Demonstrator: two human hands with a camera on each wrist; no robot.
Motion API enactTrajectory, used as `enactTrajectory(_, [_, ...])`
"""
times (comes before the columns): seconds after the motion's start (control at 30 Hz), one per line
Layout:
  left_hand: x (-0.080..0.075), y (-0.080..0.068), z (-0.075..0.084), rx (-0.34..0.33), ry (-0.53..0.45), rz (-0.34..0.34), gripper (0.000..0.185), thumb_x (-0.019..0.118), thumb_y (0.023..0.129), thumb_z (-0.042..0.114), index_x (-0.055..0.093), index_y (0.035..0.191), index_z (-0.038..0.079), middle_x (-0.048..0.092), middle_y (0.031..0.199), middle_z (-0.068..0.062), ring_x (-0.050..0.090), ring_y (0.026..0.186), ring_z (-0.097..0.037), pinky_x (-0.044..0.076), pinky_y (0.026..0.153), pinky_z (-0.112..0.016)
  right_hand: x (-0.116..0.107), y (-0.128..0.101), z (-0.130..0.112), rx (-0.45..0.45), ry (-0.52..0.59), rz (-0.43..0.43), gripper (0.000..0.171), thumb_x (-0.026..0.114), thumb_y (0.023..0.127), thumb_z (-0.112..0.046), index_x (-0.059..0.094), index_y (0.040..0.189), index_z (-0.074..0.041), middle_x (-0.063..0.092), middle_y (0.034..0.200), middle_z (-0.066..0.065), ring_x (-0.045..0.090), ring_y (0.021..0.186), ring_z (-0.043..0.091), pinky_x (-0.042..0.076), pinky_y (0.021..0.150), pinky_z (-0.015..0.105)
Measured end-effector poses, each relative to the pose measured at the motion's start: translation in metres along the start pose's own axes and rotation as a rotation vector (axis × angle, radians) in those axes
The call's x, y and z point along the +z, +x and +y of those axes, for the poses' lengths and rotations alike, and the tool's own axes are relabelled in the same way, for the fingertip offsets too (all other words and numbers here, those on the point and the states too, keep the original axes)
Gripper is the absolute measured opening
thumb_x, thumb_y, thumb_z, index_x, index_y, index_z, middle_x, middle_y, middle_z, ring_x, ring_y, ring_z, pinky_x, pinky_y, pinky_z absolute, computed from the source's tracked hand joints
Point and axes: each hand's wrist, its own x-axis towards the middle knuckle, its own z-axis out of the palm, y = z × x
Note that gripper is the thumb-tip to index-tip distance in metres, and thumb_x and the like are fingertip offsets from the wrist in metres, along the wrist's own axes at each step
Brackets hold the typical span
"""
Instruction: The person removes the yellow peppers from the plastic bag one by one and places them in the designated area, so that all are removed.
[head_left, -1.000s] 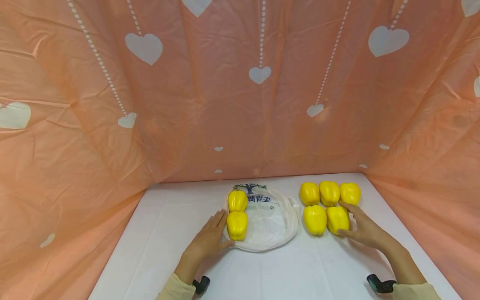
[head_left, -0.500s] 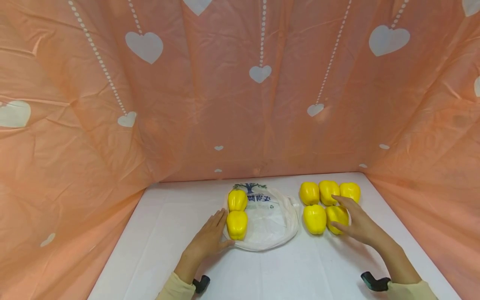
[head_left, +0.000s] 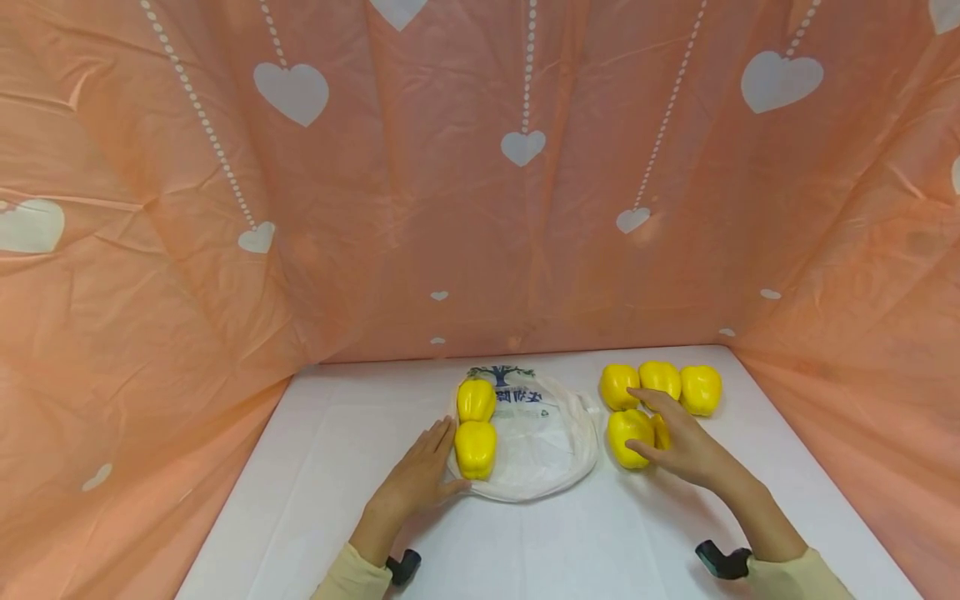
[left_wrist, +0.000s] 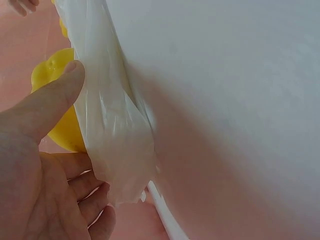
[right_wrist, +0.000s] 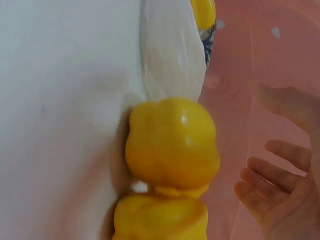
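Note:
A white plastic bag (head_left: 547,442) lies flat on the white table (head_left: 315,467), with two yellow bell peppers (head_left: 476,400) (head_left: 475,448) on its left part. My left hand (head_left: 438,458) rests open on the bag's left edge beside the near pepper; in the left wrist view its thumb (left_wrist: 50,105) presses the bag film (left_wrist: 115,140) against that pepper (left_wrist: 52,72). Right of the bag lie several more yellow peppers (head_left: 701,389). My right hand (head_left: 667,433) is spread open over the near ones, covering one, with its thumb by the near-left pepper (head_left: 624,429). In the right wrist view that pepper (right_wrist: 172,142) sits below its open fingers (right_wrist: 270,192).
Orange cloth with white hearts (head_left: 517,208) walls the table at the back and on both sides. Bare white tabletop lies to the left of the bag and along the front edge.
My right hand has slid left, from the right side of the near-right pepper to over it and onto the near-left one. The left hand, bag and bagged peppers have not moved.

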Motion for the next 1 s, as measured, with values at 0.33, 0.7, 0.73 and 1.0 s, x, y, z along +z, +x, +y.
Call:
enactTrajectory(0.33, [0.0, 0.001, -0.001, 0.003, 0.004, 0.002, 0.101, 0.072, 0.087, 0.053, 0.021, 0.159, 0.002, 0.016, 0.167, -0.014, 0.019, 0.153, -0.029, 0.018, 0.125, -0.046, 0.022, 0.011, -0.015, -0.023, 0.029, -0.029, 0.076, 0.082, 0.084, -0.029, 0.044, 0.147, -0.008, 0.047, 0.148, 0.014, 0.047, 0.133, 0.037, 0.041, 0.109, 0.062])
enactTrajectory(0.7, [0.0, 0.003, -0.002, -0.002, -0.001, -0.014, 0.102, 0.071, 0.087, 0.054, 0.02, 0.159, 0.002, 0.014, 0.167, -0.014, 0.017, 0.153, -0.029, 0.018, 0.125, -0.047, 0.046, 0.026, -0.032, -0.067, 0.058, -0.06, 0.08, 0.082, 0.083, -0.038, 0.044, 0.149, -0.014, 0.049, 0.149, 0.011, 0.046, 0.136, 0.036, 0.041, 0.11, 0.06])
enactTrajectory(0.73, [0.0, 0.003, -0.002, -0.001, 0.0, -0.014, 0.102, 0.072, 0.087, 0.054, 0.02, 0.159, 0.002, 0.014, 0.167, -0.014, 0.017, 0.153, -0.029, 0.018, 0.125, -0.046, 0.049, 0.027, -0.034, -0.067, 0.058, -0.065, 0.079, 0.082, 0.083, -0.038, 0.044, 0.149, -0.014, 0.048, 0.149, 0.012, 0.045, 0.137, 0.036, 0.041, 0.111, 0.06])
enactTrajectory(1.0, [0.0, 0.002, -0.003, 0.009, -0.008, -0.016, 0.102, 0.073, 0.087, 0.051, 0.02, 0.159, 0.001, 0.014, 0.167, -0.014, 0.017, 0.153, -0.029, 0.018, 0.125, -0.047, 0.066, 0.038, -0.047, -0.042, 0.077, -0.122, 0.078, 0.08, 0.084, -0.04, 0.044, 0.15, -0.018, 0.046, 0.151, 0.011, 0.038, 0.142, 0.038, 0.036, 0.113, 0.061])
